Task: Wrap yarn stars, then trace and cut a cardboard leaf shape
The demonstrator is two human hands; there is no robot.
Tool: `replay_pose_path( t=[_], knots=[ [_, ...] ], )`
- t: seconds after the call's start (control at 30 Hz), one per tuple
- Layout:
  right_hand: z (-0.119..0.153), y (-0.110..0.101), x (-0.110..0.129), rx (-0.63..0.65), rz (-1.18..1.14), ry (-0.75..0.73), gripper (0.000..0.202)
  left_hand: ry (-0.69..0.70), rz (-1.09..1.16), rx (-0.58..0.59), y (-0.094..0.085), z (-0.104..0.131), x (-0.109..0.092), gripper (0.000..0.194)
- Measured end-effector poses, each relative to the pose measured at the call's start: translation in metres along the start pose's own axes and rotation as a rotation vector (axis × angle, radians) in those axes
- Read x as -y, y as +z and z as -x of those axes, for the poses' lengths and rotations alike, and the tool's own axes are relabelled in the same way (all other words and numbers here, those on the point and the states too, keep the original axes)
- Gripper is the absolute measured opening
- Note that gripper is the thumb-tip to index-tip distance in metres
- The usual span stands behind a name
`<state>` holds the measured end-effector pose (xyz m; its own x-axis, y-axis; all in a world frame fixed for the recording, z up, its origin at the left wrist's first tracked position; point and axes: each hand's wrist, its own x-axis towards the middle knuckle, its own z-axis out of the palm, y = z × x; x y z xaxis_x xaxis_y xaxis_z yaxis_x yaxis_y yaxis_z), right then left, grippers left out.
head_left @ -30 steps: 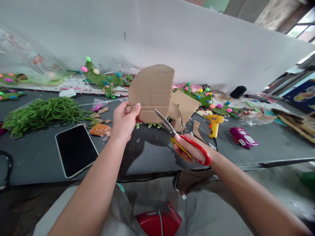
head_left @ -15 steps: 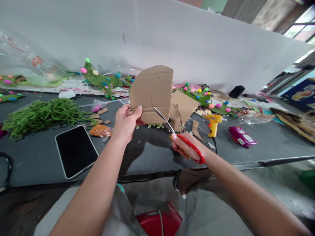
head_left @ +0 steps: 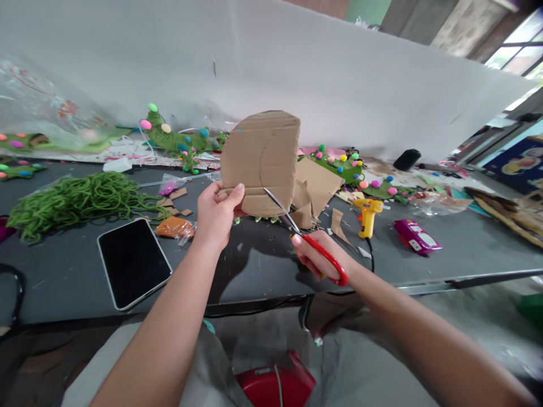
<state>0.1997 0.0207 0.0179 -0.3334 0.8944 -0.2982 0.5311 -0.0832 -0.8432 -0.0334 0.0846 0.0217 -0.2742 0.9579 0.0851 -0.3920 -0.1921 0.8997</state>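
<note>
A piece of brown cardboard [head_left: 271,152] with a rounded left side and a curved drawn line is held up over the table. My left hand [head_left: 218,212] pinches its lower left edge, thumb on the near face. In my right hand [head_left: 316,254] is a pair of scissors [head_left: 324,254] with red handles, my fingers wrapped round them. One blade lies across the near face of the cardboard at its lower edge, its tip close to the drawn line. The other blade is mostly hidden. Behind the cardboard lie further cardboard scraps [head_left: 318,181].
A yellow glue gun [head_left: 368,217] stands right of the scraps, beside a purple packet [head_left: 418,236]. On the left are a tablet [head_left: 133,263], green yarn [head_left: 85,198] and an orange packet [head_left: 175,227]. Green pompom-covered shapes [head_left: 169,133] lie along the white wall [head_left: 169,56].
The cardboard has turned very slightly and shifted a little left. My right hand and the scissors have dipped slightly, with the blade still at the lower edge. Both grips are kept.
</note>
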Motion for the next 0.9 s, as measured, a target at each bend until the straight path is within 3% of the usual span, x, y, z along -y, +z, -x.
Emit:
replay_pose_path(
  t=[0.3, 0.43, 0.63, 0.9],
  knots=[
    [-0.003, -0.011, 0.003, 0.224, -0.145, -0.143, 0.076, 0.001, 0.051, -0.100, 0.002, 0.001, 0.003, 0.036],
    [0.000, -0.013, 0.003, 0.209, -0.109, -0.135, 0.074, -0.001, 0.061, -0.124, 0.000, -0.002, 0.002, 0.035],
    [0.004, -0.012, 0.002, 0.145, -0.050, -0.123, 0.073, -0.079, 0.047, -0.025, -0.003, 0.001, 0.000, 0.032],
    [0.004, -0.024, -0.003, 0.204, -0.093, -0.128, 0.070, -0.186, 0.058, 0.113, -0.008, 0.009, -0.003, 0.038]
  ],
)
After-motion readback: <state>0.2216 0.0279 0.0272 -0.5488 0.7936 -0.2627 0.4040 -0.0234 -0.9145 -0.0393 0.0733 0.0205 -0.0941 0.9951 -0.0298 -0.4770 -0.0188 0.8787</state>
